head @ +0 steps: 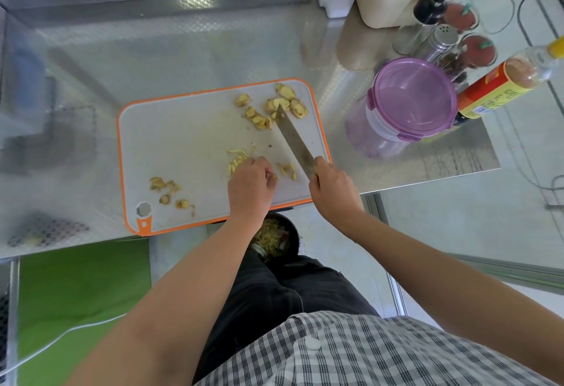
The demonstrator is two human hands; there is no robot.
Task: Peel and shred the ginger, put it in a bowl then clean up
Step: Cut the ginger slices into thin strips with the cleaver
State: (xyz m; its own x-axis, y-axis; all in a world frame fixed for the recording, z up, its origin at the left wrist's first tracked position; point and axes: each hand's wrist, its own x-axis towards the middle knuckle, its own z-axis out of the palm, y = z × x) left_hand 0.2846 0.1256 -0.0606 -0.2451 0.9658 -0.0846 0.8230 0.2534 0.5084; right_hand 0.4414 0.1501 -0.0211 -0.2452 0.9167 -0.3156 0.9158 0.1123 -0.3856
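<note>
Both bare forearms reach in from 6 o'clock over the near edge of the steel counter (213, 43). The left hand (251, 185) sits knuckles-up at about 5 o'clock on the cutting board (183, 141). Its fingers are curled down onto the surface, and I cannot tell whether they pinch anything. The right hand (332, 190) is wrapped tightly round the handle of the knife (294, 138). The flat, dull-grey blade slants away toward 11 o'clock, and its tip lies among the ginger slices (274, 108).

The board is a matte white plastic rectangle with rounded corners, an orange rim and a hanging hole at 7 o'clock. The counter is brushed, embossed metal. A translucent tub with a purple clip lid (412, 101) stands off the board at 2 o'clock, beside a red-labelled bottle (500, 83).

The ginger lies in three groups. Thick pale-yellow slices with tan edges sit at 1 o'clock on the board. Thin yellow ginger shreds (239, 159) lie just beyond the left fingertips, with a few more between the two hands. Brownish peel scraps (168, 190) are at 7 o'clock.
</note>
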